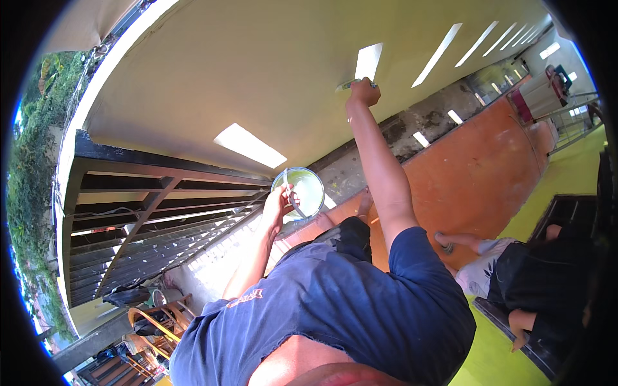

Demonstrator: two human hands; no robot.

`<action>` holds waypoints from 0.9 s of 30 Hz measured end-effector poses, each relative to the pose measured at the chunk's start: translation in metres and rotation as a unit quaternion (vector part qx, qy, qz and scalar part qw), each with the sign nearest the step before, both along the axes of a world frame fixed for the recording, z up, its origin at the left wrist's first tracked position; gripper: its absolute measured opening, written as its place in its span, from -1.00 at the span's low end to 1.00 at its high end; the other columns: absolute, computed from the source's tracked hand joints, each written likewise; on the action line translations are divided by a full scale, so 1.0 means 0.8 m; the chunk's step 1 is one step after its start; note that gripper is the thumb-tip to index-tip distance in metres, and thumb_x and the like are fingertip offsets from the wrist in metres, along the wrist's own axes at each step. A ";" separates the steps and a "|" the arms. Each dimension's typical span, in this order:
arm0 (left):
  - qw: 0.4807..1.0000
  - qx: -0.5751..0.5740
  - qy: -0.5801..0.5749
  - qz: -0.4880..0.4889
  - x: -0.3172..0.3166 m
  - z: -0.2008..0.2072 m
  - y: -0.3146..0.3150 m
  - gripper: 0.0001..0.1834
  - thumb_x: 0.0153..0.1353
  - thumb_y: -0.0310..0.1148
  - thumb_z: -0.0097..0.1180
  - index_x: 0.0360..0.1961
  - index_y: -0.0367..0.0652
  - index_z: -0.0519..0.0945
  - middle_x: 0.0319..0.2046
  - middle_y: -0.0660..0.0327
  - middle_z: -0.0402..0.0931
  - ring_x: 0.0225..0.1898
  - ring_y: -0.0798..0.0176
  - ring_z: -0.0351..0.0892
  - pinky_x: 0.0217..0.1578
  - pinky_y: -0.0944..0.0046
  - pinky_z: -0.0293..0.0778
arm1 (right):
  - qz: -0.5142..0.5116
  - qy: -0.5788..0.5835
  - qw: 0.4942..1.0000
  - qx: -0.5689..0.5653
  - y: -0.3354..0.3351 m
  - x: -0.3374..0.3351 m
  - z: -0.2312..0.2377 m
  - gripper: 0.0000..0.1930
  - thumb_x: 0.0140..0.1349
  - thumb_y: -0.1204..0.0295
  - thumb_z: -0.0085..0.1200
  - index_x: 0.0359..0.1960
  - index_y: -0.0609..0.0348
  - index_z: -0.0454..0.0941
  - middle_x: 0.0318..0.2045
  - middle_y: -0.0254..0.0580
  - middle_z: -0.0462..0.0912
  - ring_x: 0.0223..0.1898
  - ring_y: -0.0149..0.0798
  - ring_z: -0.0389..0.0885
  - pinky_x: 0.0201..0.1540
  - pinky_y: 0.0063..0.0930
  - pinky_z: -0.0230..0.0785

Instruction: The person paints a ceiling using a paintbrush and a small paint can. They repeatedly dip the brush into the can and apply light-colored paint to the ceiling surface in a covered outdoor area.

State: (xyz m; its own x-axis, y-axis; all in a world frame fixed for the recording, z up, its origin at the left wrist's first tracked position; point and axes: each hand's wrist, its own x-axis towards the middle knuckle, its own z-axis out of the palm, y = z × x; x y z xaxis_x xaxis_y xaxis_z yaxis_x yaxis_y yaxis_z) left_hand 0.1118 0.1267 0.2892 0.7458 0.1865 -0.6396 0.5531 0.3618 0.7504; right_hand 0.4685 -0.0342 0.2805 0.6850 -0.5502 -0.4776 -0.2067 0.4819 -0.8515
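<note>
My right hand is stretched far out to the wall. Its fingers are closed around a flat tool, which looks like a paintbrush, with its pale greenish end at the wall surface. Most of the tool's handle is hidden in my fist. Lower and to the left, my left hand grips a round bucket at its near left side. White paint-like liquid shows inside. A narrow strip, light at one end and dark at the other, crosses the bucket's mouth by my fingers; I cannot tell its kind.
Dark slatted railing stands left of the bucket. Orange floor extends to the right, bordered by a grey strip along the wall. Another person in dark clothing and pale patterned shorts is at the right. Wooden chairs stand lower left.
</note>
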 end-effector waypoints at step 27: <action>1.000 0.012 -0.008 -0.001 -0.010 0.014 -0.005 -0.62 0.37 -0.02 -0.10 -0.08 -0.10 0.50 -0.40 0.29 0.50 -0.28 0.31 0.53 0.00 0.07 0.43 | 0.027 -0.185 0.979 0.078 -0.025 -0.097 -0.111 -0.80 0.34 0.45 0.03 -0.15 0.40 0.50 -0.26 -0.02 0.59 -0.26 -0.11 0.70 -0.11 -0.36 0.62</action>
